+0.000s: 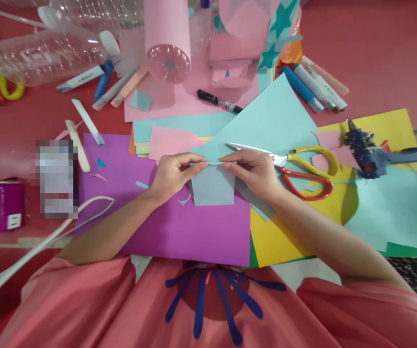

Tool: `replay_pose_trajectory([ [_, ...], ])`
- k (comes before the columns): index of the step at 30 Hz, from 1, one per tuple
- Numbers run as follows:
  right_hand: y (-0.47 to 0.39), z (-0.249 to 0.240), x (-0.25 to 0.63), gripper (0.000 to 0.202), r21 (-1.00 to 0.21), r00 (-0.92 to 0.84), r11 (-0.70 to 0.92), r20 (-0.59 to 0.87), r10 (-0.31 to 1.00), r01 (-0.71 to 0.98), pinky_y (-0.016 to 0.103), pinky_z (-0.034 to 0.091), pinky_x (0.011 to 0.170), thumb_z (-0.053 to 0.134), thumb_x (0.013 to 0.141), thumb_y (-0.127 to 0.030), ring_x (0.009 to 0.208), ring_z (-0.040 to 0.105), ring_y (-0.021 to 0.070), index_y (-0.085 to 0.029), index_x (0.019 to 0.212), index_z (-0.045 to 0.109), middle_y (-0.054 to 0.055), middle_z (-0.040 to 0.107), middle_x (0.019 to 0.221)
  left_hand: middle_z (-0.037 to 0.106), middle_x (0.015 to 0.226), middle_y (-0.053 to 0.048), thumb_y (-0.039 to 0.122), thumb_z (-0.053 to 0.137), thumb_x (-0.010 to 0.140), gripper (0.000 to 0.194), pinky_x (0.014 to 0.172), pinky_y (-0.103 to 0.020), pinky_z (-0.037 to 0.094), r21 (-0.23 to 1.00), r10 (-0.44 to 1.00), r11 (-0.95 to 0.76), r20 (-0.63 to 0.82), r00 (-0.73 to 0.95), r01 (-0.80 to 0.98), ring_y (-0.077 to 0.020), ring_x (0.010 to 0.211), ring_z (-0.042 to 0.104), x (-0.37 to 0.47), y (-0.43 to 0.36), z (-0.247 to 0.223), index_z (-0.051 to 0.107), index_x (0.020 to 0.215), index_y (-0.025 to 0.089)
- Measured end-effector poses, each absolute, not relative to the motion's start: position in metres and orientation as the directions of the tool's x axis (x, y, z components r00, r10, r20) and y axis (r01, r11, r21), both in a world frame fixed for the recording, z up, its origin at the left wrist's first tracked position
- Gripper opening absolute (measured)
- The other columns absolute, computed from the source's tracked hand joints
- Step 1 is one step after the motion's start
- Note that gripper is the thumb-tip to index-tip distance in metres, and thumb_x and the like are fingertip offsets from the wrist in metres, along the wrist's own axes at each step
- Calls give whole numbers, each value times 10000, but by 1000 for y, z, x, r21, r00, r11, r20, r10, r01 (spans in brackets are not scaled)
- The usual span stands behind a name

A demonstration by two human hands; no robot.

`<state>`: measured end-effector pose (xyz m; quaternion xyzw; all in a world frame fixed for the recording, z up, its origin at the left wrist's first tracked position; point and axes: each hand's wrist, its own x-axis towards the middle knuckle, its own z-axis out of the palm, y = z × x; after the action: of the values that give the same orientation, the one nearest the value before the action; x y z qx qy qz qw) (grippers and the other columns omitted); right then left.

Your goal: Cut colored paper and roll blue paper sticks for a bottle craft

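Red tabletop (375, 63) fills the background, strewn with craft supplies, a broad purple sheet (194, 234) spread nearest the person and a yellow sheet (277, 244) off to its right. Beyond the hands, a large pale blue sheet (279, 113) slants away to the upper right. Scissors (278, 160) lie just past the right hand, blades pointing left, the looped handles reaching over the yellow sheet. Left hand (168, 176) and right hand (255, 169) face each other at the centre, each with thumb and forefinger closed in a pinch on the upper edge of a small blue paper (214, 187), neither hand noticeably nearer than the other. That gripped edge, a narrow strip that appears folded, runs left to right between the two sets of fingers, while the rest of the piece extends from it toward the person, above the purple sheet; whether it touches down is hard to tell. Tiny blue scraps (184, 200) sit beside the paper's left side, with a teal triangle (101, 162) farther left.
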<state>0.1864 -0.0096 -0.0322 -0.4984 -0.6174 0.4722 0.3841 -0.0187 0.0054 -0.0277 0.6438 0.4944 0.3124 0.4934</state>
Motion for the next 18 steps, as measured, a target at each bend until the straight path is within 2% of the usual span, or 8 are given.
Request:
replay_pose_trajectory([
  [5,-10,-32,187,183,-957,-191,85,31,981,278,271,466,507,667,824,-364,559,563,116,-222,822,782,3,718,684,773,832,-35,494,678,794,312,662,-243,522,953,940,-24,-81,331,301,-150,740,677,-19,6,-26,772,822,197],
  [13,-9,-30,186,178,-968,-165,55,14,986,246,302,535,588,661,816,-359,674,664,156,-239,763,780,8,754,749,786,855,-30,471,681,796,270,652,-242,538,953,935,-18,-90,344,301,-155,750,697,-21,7,-25,787,826,225],
  [18,-8,-30,186,199,-970,-164,28,-12,986,241,322,555,640,669,812,-398,692,666,160,-239,757,775,9,750,756,786,899,-48,463,692,789,280,682,-245,554,959,934,11,-111,339,284,-164,797,713,-21,8,-24,787,873,214],
])
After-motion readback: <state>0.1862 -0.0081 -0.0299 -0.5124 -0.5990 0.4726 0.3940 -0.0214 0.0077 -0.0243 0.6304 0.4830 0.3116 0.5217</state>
